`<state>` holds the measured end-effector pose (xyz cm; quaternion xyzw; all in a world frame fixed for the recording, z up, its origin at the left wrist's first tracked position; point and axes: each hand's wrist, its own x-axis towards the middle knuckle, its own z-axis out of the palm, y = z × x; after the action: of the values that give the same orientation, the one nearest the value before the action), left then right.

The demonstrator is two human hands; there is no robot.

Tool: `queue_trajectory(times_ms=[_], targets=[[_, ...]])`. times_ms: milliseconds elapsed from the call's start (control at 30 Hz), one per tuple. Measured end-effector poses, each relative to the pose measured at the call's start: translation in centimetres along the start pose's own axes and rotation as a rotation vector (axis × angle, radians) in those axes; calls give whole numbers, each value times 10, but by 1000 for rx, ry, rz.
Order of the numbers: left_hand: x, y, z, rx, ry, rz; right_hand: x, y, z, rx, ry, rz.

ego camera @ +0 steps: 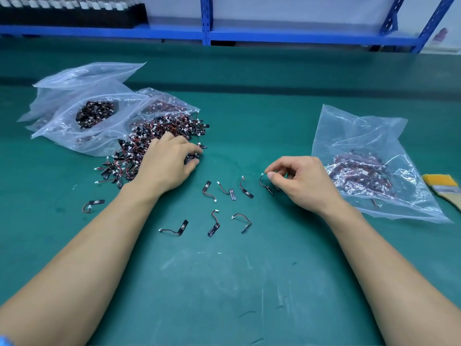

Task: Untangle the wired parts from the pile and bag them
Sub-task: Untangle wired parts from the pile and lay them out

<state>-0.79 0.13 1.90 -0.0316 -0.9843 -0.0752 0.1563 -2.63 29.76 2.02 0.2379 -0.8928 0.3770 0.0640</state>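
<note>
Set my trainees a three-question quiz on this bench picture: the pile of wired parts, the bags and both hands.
1. True or false: the left hand touches the pile of wired parts.
2. What does the right hand pinch in its grip? A) a bag's corner B) one wired part C) nothing
3. Fill in: the brush lies to the ____ of the right-hand bag.
Key: 1 true; 2 B; 3 right.

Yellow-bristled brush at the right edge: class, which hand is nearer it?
Right. The right hand is left of the yellow-bristled brush, across a clear plastic bag; the left hand is farther left, on the tangled pile.
</note>
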Motion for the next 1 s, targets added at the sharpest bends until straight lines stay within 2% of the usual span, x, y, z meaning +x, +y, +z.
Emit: queue_trajectory(times_ms=[267,633,767,867,933,1000], targets=[[1,2,-2,-145,57,71,0,0,0,-12,-7,4],[1,10,-14,-341,449,100,0,1,0,22,8,3],[-1,17,-14,-363,453,122,0,1,-1,34,9,1],[-1,11,-11,-318,446,-8,0,1,0,46,10,9],[-1,4,-10,-355,472,-145,0,1,-1,51,9,13],[-1,0,-12,-383,501,-201,0,1,0,46,5,14]])
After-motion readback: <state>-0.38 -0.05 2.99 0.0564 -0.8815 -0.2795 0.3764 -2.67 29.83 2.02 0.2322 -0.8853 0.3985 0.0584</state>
